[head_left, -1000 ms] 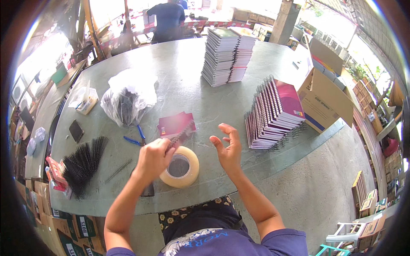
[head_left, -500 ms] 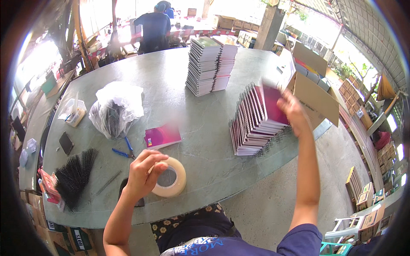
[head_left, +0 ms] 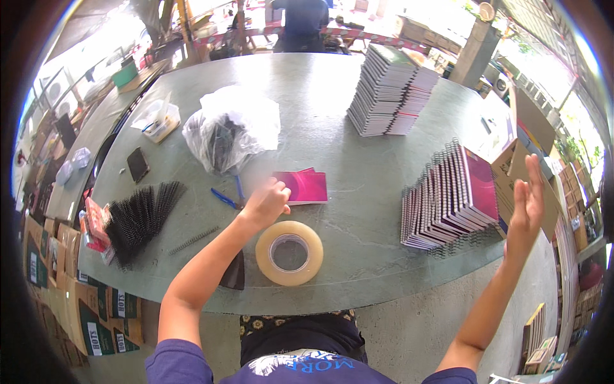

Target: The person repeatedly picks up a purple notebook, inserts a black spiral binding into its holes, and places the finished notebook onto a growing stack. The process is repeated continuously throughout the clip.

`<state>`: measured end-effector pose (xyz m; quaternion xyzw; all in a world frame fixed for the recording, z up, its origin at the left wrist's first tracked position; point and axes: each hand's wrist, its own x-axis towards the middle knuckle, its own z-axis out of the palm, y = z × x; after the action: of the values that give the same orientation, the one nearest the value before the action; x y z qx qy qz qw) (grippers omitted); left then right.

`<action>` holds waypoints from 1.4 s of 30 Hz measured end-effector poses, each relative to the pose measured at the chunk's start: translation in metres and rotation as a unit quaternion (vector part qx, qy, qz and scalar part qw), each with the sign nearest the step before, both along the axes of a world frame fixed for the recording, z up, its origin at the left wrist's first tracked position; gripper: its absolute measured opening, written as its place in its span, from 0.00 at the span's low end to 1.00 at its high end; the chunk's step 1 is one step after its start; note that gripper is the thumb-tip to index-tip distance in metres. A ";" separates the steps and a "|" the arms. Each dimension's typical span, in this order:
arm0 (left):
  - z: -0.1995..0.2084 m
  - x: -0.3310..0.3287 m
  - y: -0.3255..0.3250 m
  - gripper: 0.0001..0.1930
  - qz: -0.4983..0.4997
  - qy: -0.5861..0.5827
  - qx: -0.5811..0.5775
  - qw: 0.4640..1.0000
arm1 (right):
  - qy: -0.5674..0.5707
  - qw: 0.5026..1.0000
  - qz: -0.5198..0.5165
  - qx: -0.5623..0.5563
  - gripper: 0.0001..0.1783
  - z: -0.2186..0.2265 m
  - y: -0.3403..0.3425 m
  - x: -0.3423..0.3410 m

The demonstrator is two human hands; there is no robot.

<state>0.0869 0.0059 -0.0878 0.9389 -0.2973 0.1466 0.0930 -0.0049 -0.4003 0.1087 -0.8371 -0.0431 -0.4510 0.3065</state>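
Observation:
My left hand (head_left: 265, 200) is at the left edge of some pink-purple booklets (head_left: 310, 187) lying flat on the table. Its fingers are curled together, and whatever they may hold is hidden. Just below it lies a wide roll of clear tape (head_left: 271, 269). My right hand (head_left: 526, 201) is raised, fingers stretched out and empty, beside a slanting stack of spiral-bound notebooks (head_left: 441, 201). A maroon cover (head_left: 481, 185) faces out on the stack's right end, apart from the hand.
Taller notebook stacks (head_left: 387, 96) stand far right, near an open carton (head_left: 511, 166). Left lie a plastic bag (head_left: 256, 121), blue-handled pliers (head_left: 224, 197), a phone (head_left: 137, 164), black spiral coils (head_left: 137, 221) and a small tub (head_left: 160, 125). A person (head_left: 304, 25) is across the table.
My right hand has come away from the maroon notebook on the stack and opened out to its right. My left hand has moved from the tape roll to the pink-purple booklets. The view has shifted left.

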 end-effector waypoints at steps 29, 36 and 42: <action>0.061 -0.116 0.057 0.10 0.104 0.067 -0.360 0.925 | 0.359 0.833 0.326 -0.265 0.10 -0.129 0.266 0.044; 0.054 -0.132 0.033 0.08 0.153 0.067 -0.338 0.926 | 0.369 0.835 0.378 -0.155 0.09 -0.126 0.263 0.038; 0.051 -0.134 0.031 0.08 0.149 0.075 -0.349 0.922 | 0.316 0.857 0.370 -0.171 0.07 -0.132 0.263 0.034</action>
<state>-0.0472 0.0364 -0.0365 0.8884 -0.0763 0.1826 0.4142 0.0289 -0.1378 -0.0235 -0.8961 -0.3274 -0.0012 0.2999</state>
